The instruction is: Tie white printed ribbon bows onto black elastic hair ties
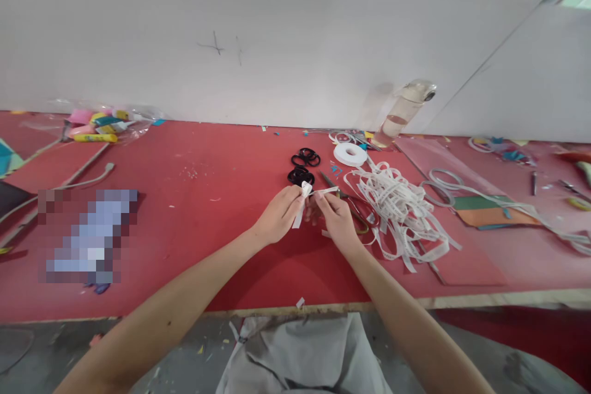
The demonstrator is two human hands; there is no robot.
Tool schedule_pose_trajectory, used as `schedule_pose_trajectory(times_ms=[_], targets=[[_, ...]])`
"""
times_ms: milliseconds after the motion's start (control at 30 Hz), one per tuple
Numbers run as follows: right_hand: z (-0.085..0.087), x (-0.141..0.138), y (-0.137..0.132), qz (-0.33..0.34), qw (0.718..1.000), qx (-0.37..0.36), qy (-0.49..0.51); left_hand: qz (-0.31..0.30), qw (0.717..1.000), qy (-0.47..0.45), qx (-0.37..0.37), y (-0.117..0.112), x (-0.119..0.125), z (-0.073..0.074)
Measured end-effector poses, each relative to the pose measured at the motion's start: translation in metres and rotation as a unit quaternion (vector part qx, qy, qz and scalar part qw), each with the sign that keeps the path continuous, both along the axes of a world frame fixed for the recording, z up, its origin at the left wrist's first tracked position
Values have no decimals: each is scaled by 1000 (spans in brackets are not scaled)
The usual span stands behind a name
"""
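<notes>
Between my two hands is a white ribbon, looped at the top with one tail hanging down. The fingers of my left hand pinch it near the loop. My right hand pinches the other end, which sticks out above the thumb. Just behind the hands lie black hair ties in two small bunches. A pair of scissors rests partly hidden behind my right hand. To its right a tangled heap of printed white ribbon spreads over the red table.
A roll of white tape lies behind the ribbon heap, near a clear bottle by the white partition. Grey cords and coloured sheets are at the right. At the left lie a bag of coloured items and a blurred-out flat object.
</notes>
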State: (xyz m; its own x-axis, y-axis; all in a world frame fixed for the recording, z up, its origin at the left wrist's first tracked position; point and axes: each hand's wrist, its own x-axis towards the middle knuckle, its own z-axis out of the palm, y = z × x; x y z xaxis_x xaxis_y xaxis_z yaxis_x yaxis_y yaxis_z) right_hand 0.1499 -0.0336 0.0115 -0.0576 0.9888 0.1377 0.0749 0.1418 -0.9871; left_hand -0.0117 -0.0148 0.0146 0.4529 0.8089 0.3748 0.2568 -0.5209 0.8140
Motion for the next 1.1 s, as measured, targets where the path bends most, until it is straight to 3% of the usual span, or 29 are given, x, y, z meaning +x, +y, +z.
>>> schedule_pose_trajectory(times_ms=[233, 433, 667, 833, 1000, 1100], targets=[[-1, -4, -3, 93, 995, -20, -21, 12, 998, -40, -49, 6, -1, -3], [1, -5, -3, 116, 993, -36, -15, 14, 996, -46, -69, 9, 0, -4], [7, -2, -4, 99, 989, -78, 73, 87, 996, 29, 21, 16, -9, -4], [6, -2, -4, 109, 990, -68, 62, 120, 985, 88, 87, 19, -12, -4], [10, 0, -6, 137, 990, -35, 13, 118, 982, 108, 101, 23, -14, -5], [11, 2, -7, 144, 989, -11, -19, 122, 986, 96, 67, 27, -16, -5]])
